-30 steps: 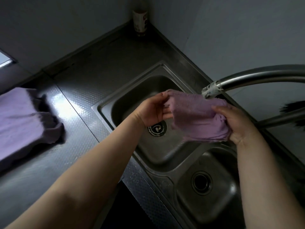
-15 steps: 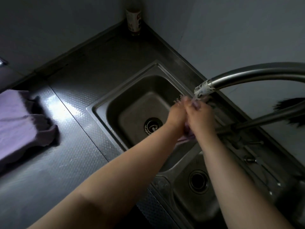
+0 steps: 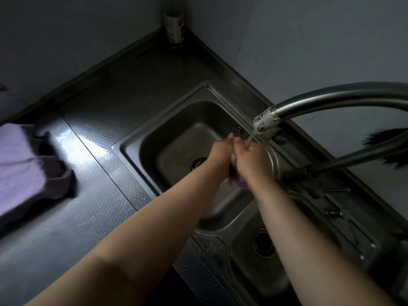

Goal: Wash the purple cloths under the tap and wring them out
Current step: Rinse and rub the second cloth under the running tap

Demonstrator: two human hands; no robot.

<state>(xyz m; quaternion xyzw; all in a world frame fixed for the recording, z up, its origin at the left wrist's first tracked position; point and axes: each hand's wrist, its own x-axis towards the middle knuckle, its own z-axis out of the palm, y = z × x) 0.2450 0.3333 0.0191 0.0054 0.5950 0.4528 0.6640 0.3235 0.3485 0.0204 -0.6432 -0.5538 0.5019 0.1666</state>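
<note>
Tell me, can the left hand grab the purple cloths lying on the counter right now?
Probably not yet. The left hand and right hand are both squeezing a purple cloth under the tap. The cloth pile lies off to the left, nothing blocking it.

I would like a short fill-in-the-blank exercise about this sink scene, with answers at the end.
1. Both hands squeeze a bunched ____ cloth.
2. Water from the tap falls onto the ____ hand.
3. The hands work over the ____ basin of the double sink.
4. Another cloth lies on the ____.

Answers: purple; right; larger; counter
</note>
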